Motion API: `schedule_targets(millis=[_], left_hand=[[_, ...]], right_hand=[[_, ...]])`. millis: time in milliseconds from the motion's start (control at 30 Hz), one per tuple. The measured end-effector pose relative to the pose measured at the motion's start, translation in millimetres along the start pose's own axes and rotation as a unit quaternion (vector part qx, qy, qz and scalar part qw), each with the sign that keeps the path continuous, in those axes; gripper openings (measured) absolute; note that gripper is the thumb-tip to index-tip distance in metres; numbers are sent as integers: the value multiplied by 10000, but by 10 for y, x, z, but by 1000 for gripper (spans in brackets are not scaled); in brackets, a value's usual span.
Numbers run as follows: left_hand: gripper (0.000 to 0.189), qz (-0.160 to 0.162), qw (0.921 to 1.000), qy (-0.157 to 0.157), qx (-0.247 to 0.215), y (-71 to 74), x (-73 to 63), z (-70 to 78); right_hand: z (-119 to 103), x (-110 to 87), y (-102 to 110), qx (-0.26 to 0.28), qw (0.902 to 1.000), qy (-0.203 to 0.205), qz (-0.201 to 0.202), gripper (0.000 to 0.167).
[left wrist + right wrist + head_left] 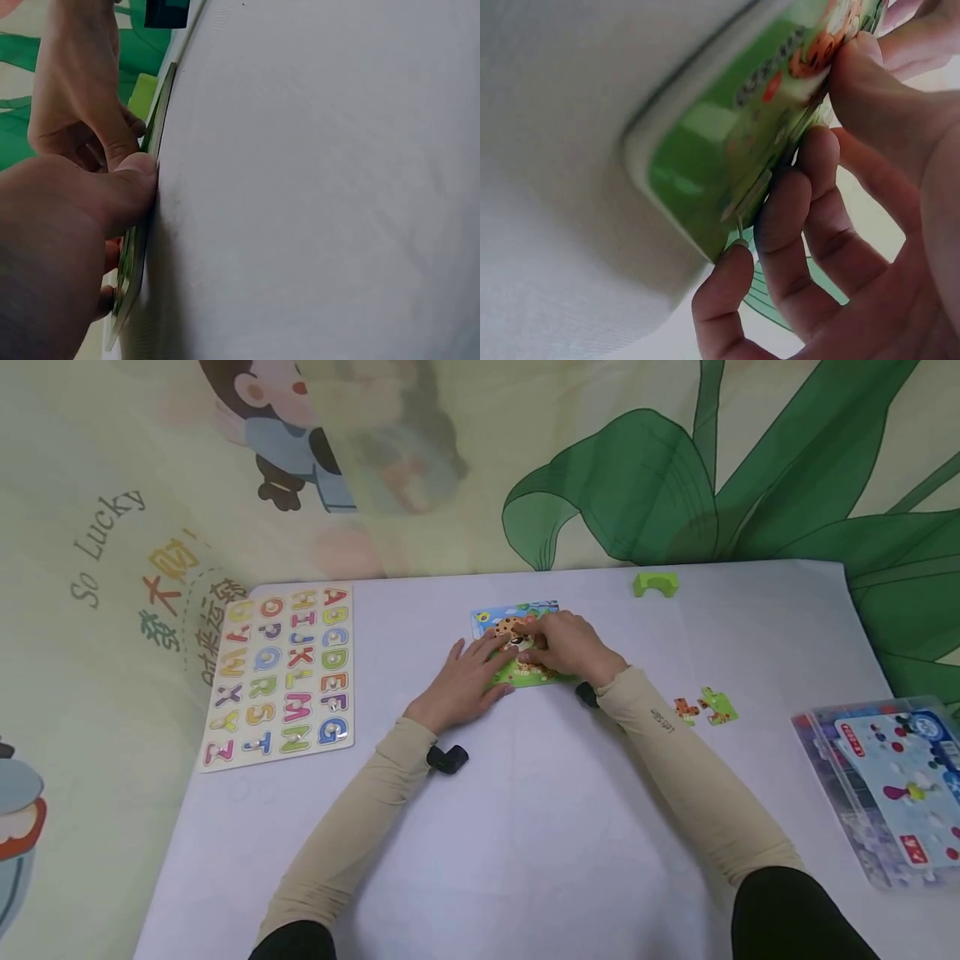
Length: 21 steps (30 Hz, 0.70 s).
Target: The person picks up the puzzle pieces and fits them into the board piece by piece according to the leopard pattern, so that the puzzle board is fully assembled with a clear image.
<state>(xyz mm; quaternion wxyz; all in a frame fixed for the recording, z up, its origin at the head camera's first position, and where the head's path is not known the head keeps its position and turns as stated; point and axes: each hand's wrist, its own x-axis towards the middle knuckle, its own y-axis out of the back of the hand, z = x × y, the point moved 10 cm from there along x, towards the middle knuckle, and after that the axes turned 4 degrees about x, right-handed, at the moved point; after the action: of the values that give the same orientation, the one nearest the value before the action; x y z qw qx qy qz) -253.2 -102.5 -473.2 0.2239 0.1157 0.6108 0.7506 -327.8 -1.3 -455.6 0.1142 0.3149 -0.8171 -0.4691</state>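
Note:
A small jigsaw puzzle (528, 678) with a cartoon leopard on a green and blue ground lies toward the back of the table. My left hand (461, 683) rests on its left side with fingers stretched out, the thumb at the near edge. From the right, my right hand (572, 646) bends over the puzzle, its fingers curled and thumb on the picture. In the right wrist view these fingers (784, 210) grip a puzzle piece (754, 196) whose edge stands slightly raised; most of it is hidden. Two loose puzzle pieces (720, 706) lie to the right.
An alphabet board (351, 677) with colourful letters lies on the left. A green arch block (656, 583) sits near the back edge. On the right stands a clear plastic box (847, 810) with a printed card on top. A printed cloth hangs behind the white table (525, 860).

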Motion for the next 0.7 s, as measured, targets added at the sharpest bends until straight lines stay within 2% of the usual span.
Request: schedule_targets(millis=[200, 400, 500, 600, 700], left_hand=[[63, -101, 9996, 15, 257, 11, 20, 16], [63, -160, 9996, -36, 245, 29, 55, 60], [63, -140, 9998, -54, 143, 35, 67, 65], [62, -44, 10000, -42, 8, 49, 63, 37], [61, 95, 9999, 56, -129, 65, 39, -32]], right_hand=[[30, 1, -6, 158, 9999, 13, -21, 50], [205, -81, 151, 1087, 9933, 377, 70, 47], [398, -209, 329, 1372, 9892, 369, 363, 46], [630, -404, 530, 1317, 9897, 113, 559, 43], [839, -639, 651, 1203, 9915, -274, 406, 40]])
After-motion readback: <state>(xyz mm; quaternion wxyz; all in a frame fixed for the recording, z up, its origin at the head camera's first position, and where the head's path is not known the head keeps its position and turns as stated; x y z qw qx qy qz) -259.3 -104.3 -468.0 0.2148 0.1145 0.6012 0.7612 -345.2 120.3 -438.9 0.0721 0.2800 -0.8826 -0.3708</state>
